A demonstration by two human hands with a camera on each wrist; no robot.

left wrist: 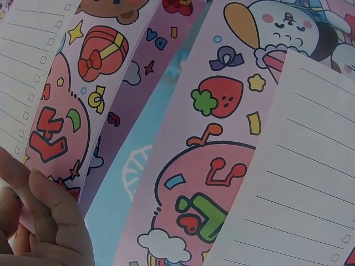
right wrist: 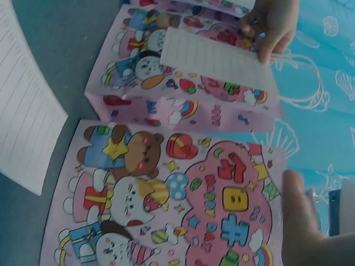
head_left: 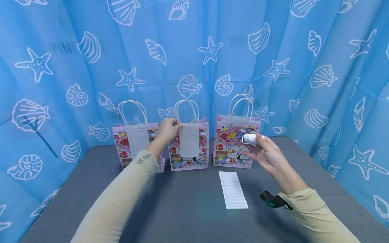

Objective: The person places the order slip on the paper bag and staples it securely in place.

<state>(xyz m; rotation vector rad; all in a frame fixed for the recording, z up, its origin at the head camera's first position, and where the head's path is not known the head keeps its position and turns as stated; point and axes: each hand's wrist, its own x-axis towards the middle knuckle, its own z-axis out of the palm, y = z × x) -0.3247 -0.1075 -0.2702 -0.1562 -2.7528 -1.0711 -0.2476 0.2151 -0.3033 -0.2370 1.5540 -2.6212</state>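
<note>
Head view puts a lined sheet [head_left: 189, 141] upright against the middle bag's [head_left: 189, 164] front, its top edge below the handles. The left hand's [head_left: 166, 131] fingers pinch its upper corner, seemingly to keep it straight there. The right hand [head_left: 267, 153] grips a small white object [head_left: 253, 138], raised before the right bag [head_left: 232, 157], perhaps so it stays clear of the loose sheet [head_left: 233, 190] on the desk [head_left: 182, 209]. On the left bag [head_left: 120, 144] stands a second sheet [head_left: 138, 139]. Left wrist view makes plain the tick boxes that head view blurs on both upright sheets; right wrist view shows the left thumb on the sheet's edge.
</note>
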